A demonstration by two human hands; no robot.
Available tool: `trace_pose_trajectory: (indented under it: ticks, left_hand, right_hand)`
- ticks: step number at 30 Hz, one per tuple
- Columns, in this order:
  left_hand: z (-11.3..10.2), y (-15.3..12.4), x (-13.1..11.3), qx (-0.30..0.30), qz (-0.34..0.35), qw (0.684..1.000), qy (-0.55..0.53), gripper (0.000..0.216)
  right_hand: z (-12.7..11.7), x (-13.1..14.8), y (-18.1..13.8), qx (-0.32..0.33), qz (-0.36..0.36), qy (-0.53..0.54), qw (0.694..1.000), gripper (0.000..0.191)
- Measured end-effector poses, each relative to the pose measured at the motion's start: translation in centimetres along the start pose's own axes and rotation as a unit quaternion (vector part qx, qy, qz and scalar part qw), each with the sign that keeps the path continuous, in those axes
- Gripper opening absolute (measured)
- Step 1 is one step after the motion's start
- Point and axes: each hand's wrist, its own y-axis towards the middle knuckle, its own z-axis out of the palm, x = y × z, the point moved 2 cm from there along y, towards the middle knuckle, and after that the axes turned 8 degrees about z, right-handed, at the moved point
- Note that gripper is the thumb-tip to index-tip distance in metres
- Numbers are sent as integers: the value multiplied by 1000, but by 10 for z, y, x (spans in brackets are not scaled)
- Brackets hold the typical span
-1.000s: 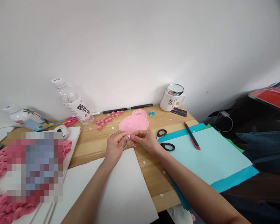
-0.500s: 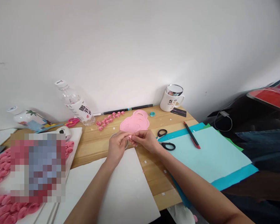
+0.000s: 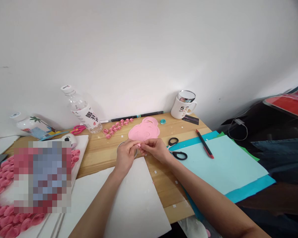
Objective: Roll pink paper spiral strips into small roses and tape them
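My left hand (image 3: 126, 154) and my right hand (image 3: 154, 149) meet over the wooden table (image 3: 99, 155), fingertips pinched together on a small pink paper piece (image 3: 138, 144). Just behind them lies a stack of pink paper circles (image 3: 144, 130). A row of several small pink rolled paper roses (image 3: 116, 127) sits further back. A round glass or metal dish is partly hidden under my left hand.
Black-handled scissors (image 3: 176, 149) and a red pen (image 3: 204, 143) lie right of my hands on light blue paper (image 3: 223, 165). A white sheet (image 3: 129, 205) lies in front. A water bottle (image 3: 82, 111), white mug (image 3: 183, 105), black pen (image 3: 136, 116) stand by the wall. A board of pink roses (image 3: 2, 215) lies left.
The view shifted slightly. My hands stay together on the pink piece, with only small finger movements.
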Motion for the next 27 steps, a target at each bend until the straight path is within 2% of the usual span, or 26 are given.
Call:
trace_pose_trajectory:
  ticks: [11, 27]
  left_hand:
    - [1, 0, -1, 10, -6, 1000, 7, 19]
    - [-1, 3, -2, -8, -57, 997, -53, 15]
  right_hand:
    - [-2, -3, 2, -6, 7, -6, 1000, 28]
    - [-2, 0, 1, 11, 5, 3, 1000, 28]
